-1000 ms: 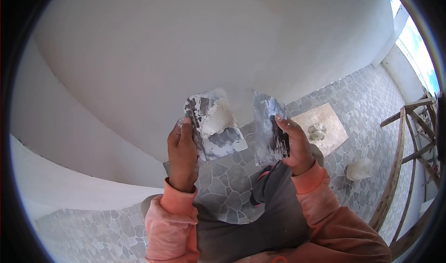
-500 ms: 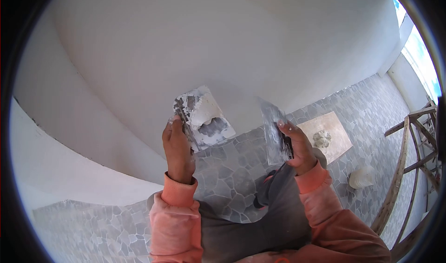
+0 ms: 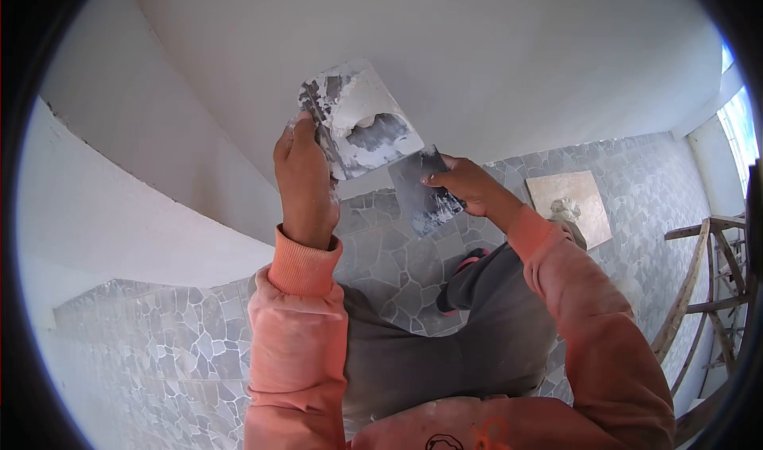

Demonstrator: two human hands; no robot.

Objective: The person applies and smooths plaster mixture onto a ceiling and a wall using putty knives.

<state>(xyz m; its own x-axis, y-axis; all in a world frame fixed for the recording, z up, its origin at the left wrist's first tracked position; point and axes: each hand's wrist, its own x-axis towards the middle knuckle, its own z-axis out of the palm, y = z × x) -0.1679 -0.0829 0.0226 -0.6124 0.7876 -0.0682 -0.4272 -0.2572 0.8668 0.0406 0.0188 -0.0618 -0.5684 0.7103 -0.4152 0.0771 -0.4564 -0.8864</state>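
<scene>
My left hand [image 3: 307, 181] is closed around the near-left edge of a plastering trowel [image 3: 383, 135], its flat face turned up. A thick lump of white putty [image 3: 356, 102] lies on that face, with smears around it. On the right, my right hand [image 3: 475, 185] grips a flat, dark putty scraper [image 3: 420, 197], thumb on top and fingers hidden underneath. White residue marks the scraper's lower edge. Its upper left corner is right at the trowel's lower right edge in this view.
A white wall [image 3: 509, 61] rises ahead, with a curved white ledge [image 3: 151, 212] at left. A beige board [image 3: 592, 200] with a grey-white heap [image 3: 566, 208] lies on the stone-patterned floor [image 3: 191, 347]. Wooden framing [image 3: 687, 291] stands at right.
Both hands have risen in view. The right hand has brought the scraper leftward to the trowel's edge and turned it flatter. The putty lump looks much the same.
</scene>
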